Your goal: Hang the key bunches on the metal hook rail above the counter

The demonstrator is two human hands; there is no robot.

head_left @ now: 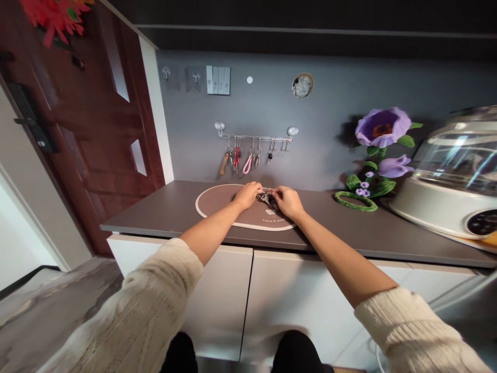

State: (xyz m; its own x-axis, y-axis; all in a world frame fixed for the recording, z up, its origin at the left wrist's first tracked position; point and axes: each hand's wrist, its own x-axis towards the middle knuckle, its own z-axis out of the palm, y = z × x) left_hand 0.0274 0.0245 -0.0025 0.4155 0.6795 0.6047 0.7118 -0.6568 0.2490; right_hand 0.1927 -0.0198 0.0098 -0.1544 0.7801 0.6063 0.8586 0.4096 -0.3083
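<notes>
A small bunch of keys (265, 197) on a ring hangs between my two hands, just above the brown oval mat (217, 203) with its pale rim. My left hand (249, 195) is closed, its fingertips pinching the bunch from the left. From the other side my right hand (288, 201) also pinches at the keys with thumb and fingers. Part of the bunch is hidden behind the fingers. Behind them, on the wall, a clear hook rail (256, 138) carries several key sets, among them one with a pink strap (247, 164).
The mat lies on a dark countertop (163, 207) above white cabinet doors (217, 290). To the right stand a purple fabric flower (382, 129) on a green ring base and a white domed appliance (438, 197). A dark red door (89, 134) is at left; a dark shelf (310, 36) overhangs.
</notes>
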